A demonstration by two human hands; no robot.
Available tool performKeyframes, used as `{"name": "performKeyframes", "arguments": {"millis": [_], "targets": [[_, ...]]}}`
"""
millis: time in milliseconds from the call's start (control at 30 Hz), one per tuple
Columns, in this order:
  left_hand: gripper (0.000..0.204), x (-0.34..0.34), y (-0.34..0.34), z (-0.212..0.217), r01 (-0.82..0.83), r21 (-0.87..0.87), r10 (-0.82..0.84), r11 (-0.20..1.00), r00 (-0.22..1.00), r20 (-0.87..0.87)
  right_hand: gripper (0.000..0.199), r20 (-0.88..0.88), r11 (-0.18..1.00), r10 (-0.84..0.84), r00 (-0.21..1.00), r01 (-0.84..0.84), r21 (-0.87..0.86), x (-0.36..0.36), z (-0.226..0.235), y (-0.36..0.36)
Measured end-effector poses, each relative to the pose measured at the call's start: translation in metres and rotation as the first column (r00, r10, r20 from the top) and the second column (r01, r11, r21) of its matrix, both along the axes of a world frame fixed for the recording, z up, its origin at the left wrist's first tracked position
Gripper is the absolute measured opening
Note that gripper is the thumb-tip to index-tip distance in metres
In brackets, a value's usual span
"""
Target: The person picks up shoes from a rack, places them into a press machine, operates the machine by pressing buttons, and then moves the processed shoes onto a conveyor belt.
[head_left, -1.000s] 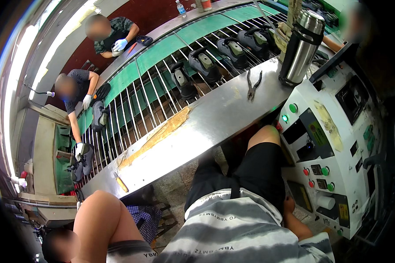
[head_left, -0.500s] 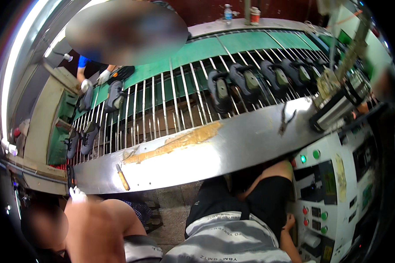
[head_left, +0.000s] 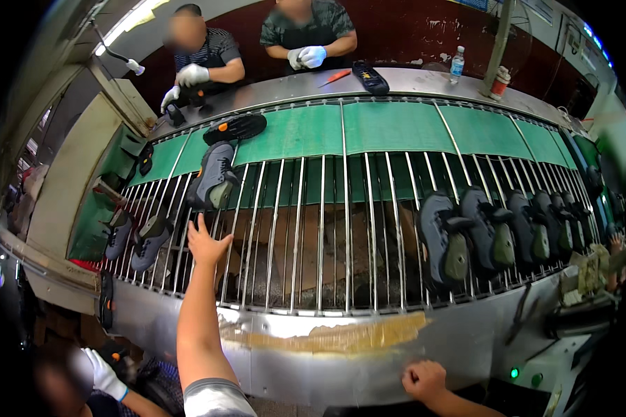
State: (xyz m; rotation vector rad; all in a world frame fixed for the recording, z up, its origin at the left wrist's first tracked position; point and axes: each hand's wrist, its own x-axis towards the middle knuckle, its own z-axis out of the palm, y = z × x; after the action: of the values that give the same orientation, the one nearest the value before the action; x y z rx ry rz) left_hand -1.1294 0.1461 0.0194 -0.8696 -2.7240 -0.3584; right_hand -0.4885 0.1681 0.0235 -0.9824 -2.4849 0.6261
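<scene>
My left hand [head_left: 207,243] reaches out over the metal rods of the conveyor [head_left: 320,264], fingers spread and nothing in them. Just beyond its fingertips is a grey lace-up shoe [head_left: 214,177] with an olive heel, lying on the rods; whether they touch is hard to tell. Behind that shoe a black shoe sole [head_left: 235,128] with an orange patch rests on the green belt. My right hand [head_left: 424,379] is curled closed near the front of the metal ledge [head_left: 382,375], holding nothing that shows.
Several grey shoes [head_left: 490,229] line the rods at right; two more [head_left: 149,243] lie at left. Pliers [head_left: 518,313] are on the ledge. Across the conveyor are two gloved co-workers, an orange-handled tool [head_left: 335,77] and a bottle [head_left: 457,64]. Another gloved person [head_left: 104,375] is at lower left.
The view has swung up toward the conveyor. My left hand now stretches over the rods, and my right hand has come from beside the control panel to the ledge.
</scene>
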Motion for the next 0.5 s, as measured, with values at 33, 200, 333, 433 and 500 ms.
{"name": "performKeyframes", "arguments": {"millis": [33,200,333,433,500], "targets": [[0.116,-0.016,0.015,-0.007,-0.02,-0.058,0.018,0.998,0.999,-0.029,0.006,-0.018,1.0,0.009,1.0,-0.009,-0.007,0.007,-0.011,-0.003],[0.125,-0.095,0.077,0.003,-0.118,-0.32,0.098,0.94,0.992,-0.08,0.005,-0.016,0.983,0.005,1.0,-0.008,-0.183,-0.007,0.005,0.006],[0.126,-0.122,0.128,0.006,-0.127,-0.456,0.126,0.881,0.991,-0.034,0.008,-0.058,0.995,0.012,0.998,-0.018,-0.103,-0.019,0.001,0.018],[0.123,-0.126,0.137,0.015,-0.119,-0.485,0.129,0.866,0.992,-0.013,0.01,-0.056,0.993,-0.01,0.998,0.003,-0.12,-0.019,0.005,0.015],[0.124,-0.105,0.152,0.027,-0.156,-0.531,0.223,0.833,0.973,0.064,0.011,-0.054,0.991,-0.022,0.998,0.015,-0.133,-0.017,0.015,0.01]]}}
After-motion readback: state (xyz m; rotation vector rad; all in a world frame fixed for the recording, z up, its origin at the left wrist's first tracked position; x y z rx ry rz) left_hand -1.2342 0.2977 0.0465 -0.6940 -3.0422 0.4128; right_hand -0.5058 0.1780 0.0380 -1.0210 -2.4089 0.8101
